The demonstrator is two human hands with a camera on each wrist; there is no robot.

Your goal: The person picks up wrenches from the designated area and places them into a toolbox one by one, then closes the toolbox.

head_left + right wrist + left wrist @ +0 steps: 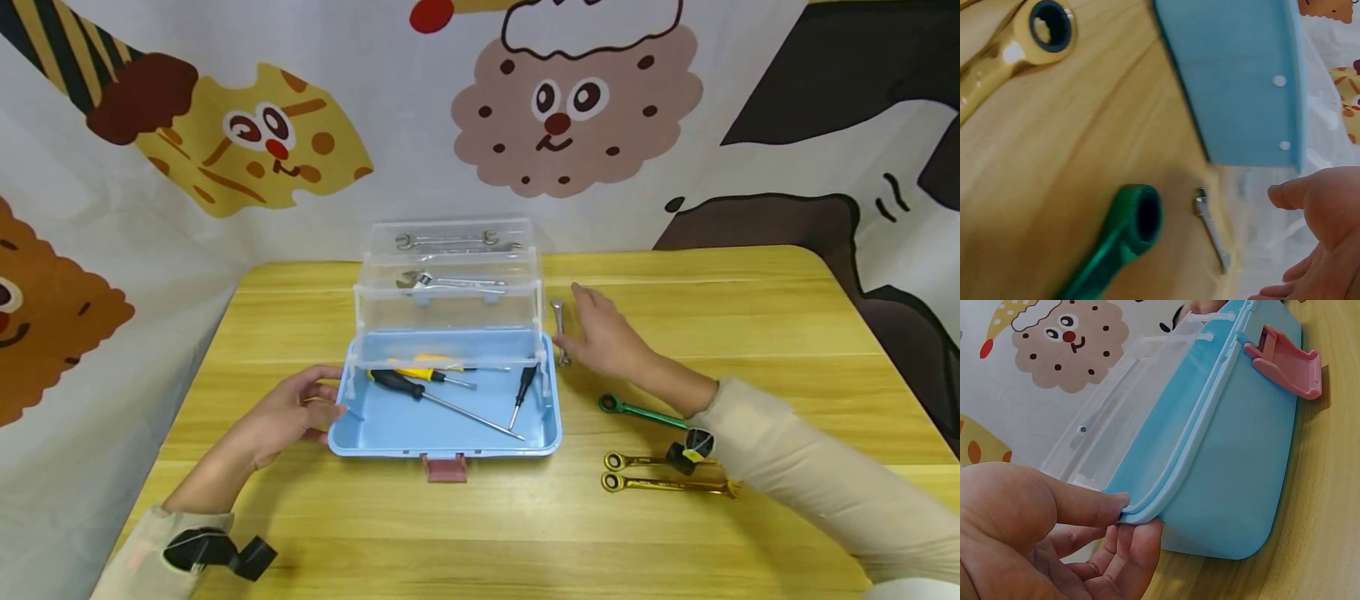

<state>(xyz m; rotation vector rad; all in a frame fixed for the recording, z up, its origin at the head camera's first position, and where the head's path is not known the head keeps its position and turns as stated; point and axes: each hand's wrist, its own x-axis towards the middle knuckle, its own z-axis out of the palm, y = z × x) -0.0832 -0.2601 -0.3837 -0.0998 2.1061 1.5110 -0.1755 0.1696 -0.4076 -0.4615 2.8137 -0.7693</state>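
A light blue toolbox point(442, 433) with clear fold-out trays point(450, 312) stands open on the table. At its left front corner, my left hand point(288, 417) pinches the rim, thumb on top and fingertips underneath in the left wrist view. My right hand point(611, 337) hovers beyond the box's right side, fingers extended and nothing in them. Between that hand and the box lies a small silver wrench point(558, 321). Inside the box are a long black-handled screwdriver point(401, 383), a short black one point(527, 383) and yellow-handled ones point(420, 374). An adjustable wrench point(442, 282) rests in a tray.
Silver open-end wrenches point(450, 241) lie in the upper tray. On the table's right are a green ratchet wrench point(641, 411) and two gold ones, the nearer gold wrench point(667, 484) partly past the sleeve. A printed cloth point(405, 158) hangs behind the table.
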